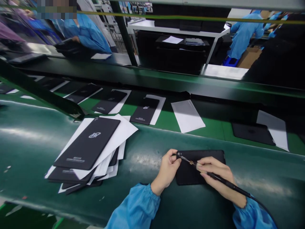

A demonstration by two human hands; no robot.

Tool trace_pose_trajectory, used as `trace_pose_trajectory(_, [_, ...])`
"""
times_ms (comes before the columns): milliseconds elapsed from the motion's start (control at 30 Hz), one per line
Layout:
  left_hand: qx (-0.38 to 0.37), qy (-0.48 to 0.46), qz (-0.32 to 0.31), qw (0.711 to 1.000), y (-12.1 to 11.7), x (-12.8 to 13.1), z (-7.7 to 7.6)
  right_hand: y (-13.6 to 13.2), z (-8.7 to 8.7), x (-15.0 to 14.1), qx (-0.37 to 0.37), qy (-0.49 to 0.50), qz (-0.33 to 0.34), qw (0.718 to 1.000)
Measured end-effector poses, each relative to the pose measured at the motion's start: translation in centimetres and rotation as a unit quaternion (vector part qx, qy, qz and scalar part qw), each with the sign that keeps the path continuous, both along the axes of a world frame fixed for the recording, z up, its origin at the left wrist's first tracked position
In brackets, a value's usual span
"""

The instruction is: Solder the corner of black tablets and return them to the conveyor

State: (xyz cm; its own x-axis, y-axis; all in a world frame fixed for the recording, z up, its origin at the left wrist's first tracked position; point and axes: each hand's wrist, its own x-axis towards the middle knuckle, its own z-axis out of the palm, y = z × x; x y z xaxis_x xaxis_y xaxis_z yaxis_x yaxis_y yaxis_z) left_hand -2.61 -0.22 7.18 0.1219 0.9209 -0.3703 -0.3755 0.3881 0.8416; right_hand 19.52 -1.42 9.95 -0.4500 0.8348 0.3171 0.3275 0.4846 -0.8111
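Note:
A dark tablet-like panel [188, 175] lies on the green bench in front of me. At its upper left corner my left hand [166, 168] is closed in a pinch, thumb and fingers together. Whatever sits between those fingertips is too small to make out. My right hand [218, 175] grips a soldering iron [191, 162] like a pen, its thin tip pointing at the same corner beside the left fingertips. A black cord trails from the iron past the right sleeve.
Left of my hands stands an uneven stack of black tablet backs [88, 146] interleaved with white sheets. Behind, a green conveyor [215, 128] carries several more panels and a white sheet [188, 116]. A slanted dark post [47, 95] crosses at left. People in blue work beyond.

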Motion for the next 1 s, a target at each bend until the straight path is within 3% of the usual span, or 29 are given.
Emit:
trace_pose_trajectory(300, [0.006, 0.012, -0.008, 1.000, 0.0, -0.3, -0.4, 0.6, 0.6, 0.3, -0.019, -0.018, 0.033, 0.999])
trace_pose_trajectory(533, [0.008, 0.012, -0.006, 1.000, 0.0, -0.1, -0.1, 1.3, 1.9, 0.5, 0.000, -0.005, 0.006, 1.000])
trace_pose_trajectory(1000, [0.011, 0.009, -0.017, 1.000, -0.1, -0.2, -1.0, 2.9, 2.1, 0.5, -0.025, -0.016, 0.029, 0.999])
